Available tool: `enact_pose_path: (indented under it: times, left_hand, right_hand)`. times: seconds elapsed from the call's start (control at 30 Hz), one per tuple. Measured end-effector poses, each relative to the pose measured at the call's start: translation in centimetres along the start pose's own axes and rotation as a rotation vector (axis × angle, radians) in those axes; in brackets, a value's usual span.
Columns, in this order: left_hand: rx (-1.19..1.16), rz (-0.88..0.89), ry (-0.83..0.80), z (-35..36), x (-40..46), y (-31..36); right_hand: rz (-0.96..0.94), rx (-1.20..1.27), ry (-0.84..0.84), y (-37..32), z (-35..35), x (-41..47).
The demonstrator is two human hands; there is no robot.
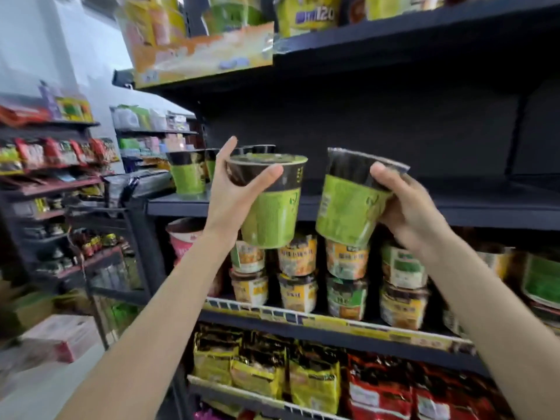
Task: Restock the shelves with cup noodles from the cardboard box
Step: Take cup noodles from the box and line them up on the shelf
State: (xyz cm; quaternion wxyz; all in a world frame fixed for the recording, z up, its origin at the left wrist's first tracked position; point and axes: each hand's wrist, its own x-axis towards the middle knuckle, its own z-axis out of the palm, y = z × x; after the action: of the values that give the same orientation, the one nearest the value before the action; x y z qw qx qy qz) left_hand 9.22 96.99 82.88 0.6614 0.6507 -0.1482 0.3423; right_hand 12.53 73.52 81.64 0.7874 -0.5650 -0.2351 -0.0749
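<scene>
Your two bare forearms rise from the lower edge of the frame toward the dark middle shelf (394, 204), each hand carrying one green cup of noodles. Your left hand (233, 195), centre of the frame, holds the left cup (269, 204) upright: the thumb lies across the dark band under the rim, the forefinger stands up behind the rim, and the remaining fingers are hidden by the cup. Your right hand (406, 204), right of centre, grips the right cup (348, 201), which tilts with its lid leaning rightward; the thumb presses on the dark upper band and the fingers curl round the far side. Both cups are in the air in front of the shelf edge, close together but apart. More green cups (186, 174) stand on that shelf at centre left. Smaller stacked cups (298, 268) fill the shelf below.
</scene>
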Motion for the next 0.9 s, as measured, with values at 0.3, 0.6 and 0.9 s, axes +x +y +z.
enact_pose_path:
  times: [0.3,0.6,0.9]
  left_hand:
    - [0.250,0.099,0.146,1.8,12.6,-8.4]
    - [0.652,-0.067,0.132,2.5,20.0,-13.2]
    - [0.972,-0.012,-0.095,0.7,19.3,-13.5]
  right_hand:
    - [-0.044,-0.459,0.178,2.9,0.6,20.4]
    - [0.058,-0.579,0.142,7.0,2.9,34.2]
    - [0.162,-0.837,0.013,10.4,4.1,37.5]
